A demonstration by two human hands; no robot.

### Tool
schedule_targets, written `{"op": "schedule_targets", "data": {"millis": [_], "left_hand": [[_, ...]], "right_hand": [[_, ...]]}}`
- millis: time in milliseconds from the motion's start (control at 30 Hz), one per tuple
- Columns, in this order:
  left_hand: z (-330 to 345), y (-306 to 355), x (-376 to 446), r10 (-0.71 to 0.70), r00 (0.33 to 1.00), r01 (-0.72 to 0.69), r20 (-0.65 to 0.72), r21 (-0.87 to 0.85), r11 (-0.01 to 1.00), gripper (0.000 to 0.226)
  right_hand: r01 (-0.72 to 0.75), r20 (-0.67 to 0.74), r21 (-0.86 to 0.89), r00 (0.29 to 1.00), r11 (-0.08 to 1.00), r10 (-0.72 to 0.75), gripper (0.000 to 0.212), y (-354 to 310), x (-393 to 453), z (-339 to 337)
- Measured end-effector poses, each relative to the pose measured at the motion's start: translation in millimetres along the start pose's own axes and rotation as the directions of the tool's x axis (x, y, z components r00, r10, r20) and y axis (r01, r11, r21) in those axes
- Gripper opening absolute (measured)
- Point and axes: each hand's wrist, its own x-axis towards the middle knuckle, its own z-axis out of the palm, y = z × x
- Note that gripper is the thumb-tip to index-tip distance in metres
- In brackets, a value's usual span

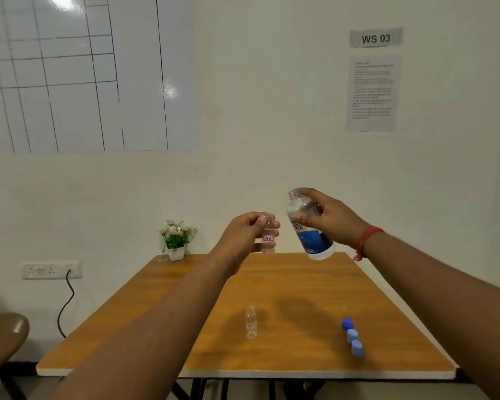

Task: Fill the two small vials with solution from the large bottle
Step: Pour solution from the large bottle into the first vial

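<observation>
Two hands are raised above the far half of the wooden counter (300, 284) in the head view. The left hand (244, 235) has its grip closed around a small clear vial (268, 233), thumb and fingers pinching it near the neck; the vial stands upright with its mouth uncapped, a little clear liquid at its bottom and a small label reading "7B". Just to the right of that grip, close but apart from it, the right hand (328, 216) grips the large bottle (308, 223) round its upper body; the bottle is uncapped, tilted with its open neck up and leaning toward the vial, its blue label and white base lower and to the right. A red thread bracelet (365, 241) circles the right wrist. Well below and nearer than the left grip, a second small vial (251, 324) stands upright and uncapped on the counter. Below and nearer than the right grip, three blue caps (352, 336) lie in a short row on the counter, the farthest one darker. Beyond and left of the left grip, a small white pot of flowers (176, 238) sits at the counter's far left corner.
</observation>
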Motion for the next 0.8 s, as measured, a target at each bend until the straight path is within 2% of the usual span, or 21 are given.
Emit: {"op": "schedule_targets", "data": {"millis": [133, 367, 800], "left_hand": [[2.6, 6.4, -0.2, 0.006, 1.0, -0.006, -0.01, 0.003, 1.0, 0.025], [4.4, 6.8, 1.9, 0.017, 0.999, -0.014, -0.04, 0.064, 0.998, 0.026], [-0.4, 5.4, 6.2, 0.02, 0.998, -0.011, -0.061, 0.147, 0.989, 0.027]], "right_hand": [[0.077, 0.027, -0.174, 0.997, 0.982, -0.073, 0.063, -11.6, 4.7, -3.2], [0.152, 0.112, -0.315, 0.986, 0.937, -0.122, 0.065, -21.8, 13.1, -2.9], [0.178, 0.197, -0.428, 0.975, 0.886, -0.1, 0.072, -26.2, 16.0, -3.0]]}}
